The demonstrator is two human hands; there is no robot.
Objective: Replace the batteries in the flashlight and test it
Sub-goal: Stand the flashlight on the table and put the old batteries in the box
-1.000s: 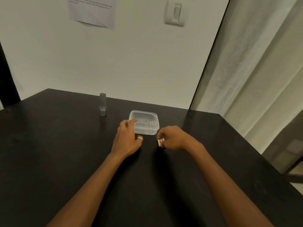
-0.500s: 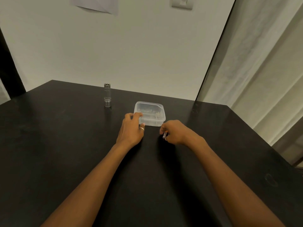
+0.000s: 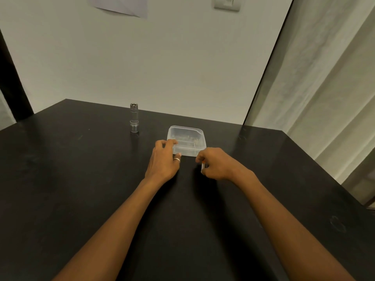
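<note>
One head-worn wide view looks forward and down across the black table (image 3: 81,179) toward the wall (image 3: 182,67).

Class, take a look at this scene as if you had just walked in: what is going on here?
A person sits at a black table. The left hand grips the near left corner of a clear plastic container. The right hand pinches a small object, probably batteries, just in front of the container. The flashlight stands upright and untouched farther back on the left.
</note>
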